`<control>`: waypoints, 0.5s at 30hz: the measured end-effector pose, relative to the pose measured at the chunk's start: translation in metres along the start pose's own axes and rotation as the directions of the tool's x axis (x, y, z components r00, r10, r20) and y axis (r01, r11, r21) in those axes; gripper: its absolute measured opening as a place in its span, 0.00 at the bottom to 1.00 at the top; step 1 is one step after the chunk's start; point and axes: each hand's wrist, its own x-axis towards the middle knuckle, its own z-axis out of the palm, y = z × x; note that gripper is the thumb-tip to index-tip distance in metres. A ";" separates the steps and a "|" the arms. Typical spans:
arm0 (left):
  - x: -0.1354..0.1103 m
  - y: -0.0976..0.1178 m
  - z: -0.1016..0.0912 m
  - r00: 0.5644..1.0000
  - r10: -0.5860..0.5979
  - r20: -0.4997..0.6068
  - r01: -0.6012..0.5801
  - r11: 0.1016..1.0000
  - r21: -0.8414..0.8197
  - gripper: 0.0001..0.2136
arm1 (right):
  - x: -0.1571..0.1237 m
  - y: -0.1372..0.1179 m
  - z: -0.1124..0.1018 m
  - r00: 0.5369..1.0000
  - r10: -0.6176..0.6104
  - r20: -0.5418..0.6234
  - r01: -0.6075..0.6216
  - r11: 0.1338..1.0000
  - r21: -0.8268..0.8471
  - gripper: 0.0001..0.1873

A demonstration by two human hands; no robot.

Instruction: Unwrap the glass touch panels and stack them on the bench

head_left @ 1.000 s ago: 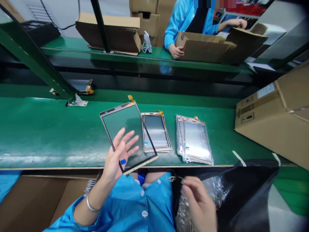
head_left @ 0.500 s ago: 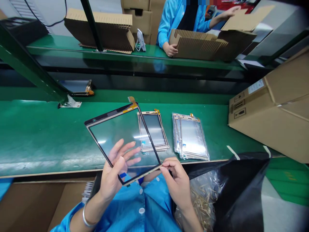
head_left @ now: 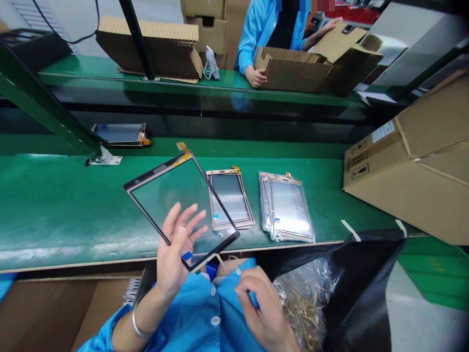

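Over the near edge of the bench (head_left: 54,205), a thin, clear, dark-framed glass panel (head_left: 176,195) is being held tilted by the left hand (head_left: 176,261), fingers spread beneath it and thumb on its rim. A pale strip (head_left: 222,258) at its lower corner is being pinched by the right hand (head_left: 260,305), fingers closed. The work is seemingly being done midway: a bare stack (head_left: 229,198) is lying beside a glossy sleeved stack (head_left: 287,208), and crinkled scraps (head_left: 304,298) are filling a black bag (head_left: 366,283).
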 end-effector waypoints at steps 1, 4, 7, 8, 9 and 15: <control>0.006 0.000 0.001 1.000 -0.020 -0.008 0.020 1.000 -0.010 0.17 | -0.008 -0.004 -0.008 0.999 0.044 -0.004 -0.044 0.998 0.036 0.07; 0.024 0.008 -0.006 0.997 -0.075 -0.036 0.074 0.997 -0.033 0.16 | -0.041 -0.010 -0.057 0.949 0.278 -0.148 -0.247 0.949 0.194 0.08; 0.045 0.021 -0.025 0.990 -0.062 -0.127 0.054 0.997 -0.062 0.15 | -0.082 0.000 -0.123 0.763 0.505 -0.402 -0.340 0.844 0.415 0.17; 0.052 0.024 -0.031 0.986 -0.042 -0.159 0.032 0.997 -0.069 0.14 | -0.094 0.007 -0.140 0.668 0.570 -0.478 -0.357 0.809 0.466 0.21; 0.058 0.026 -0.037 0.983 -0.031 -0.182 0.019 0.997 -0.069 0.14 | -0.105 0.014 -0.153 0.574 0.622 -0.533 -0.389 0.780 0.491 0.23; 0.049 0.016 -0.024 0.996 -0.033 -0.083 0.029 0.999 -0.043 0.15 | -0.083 0.052 -0.095 0.425 0.610 -0.669 -0.736 0.663 0.136 0.16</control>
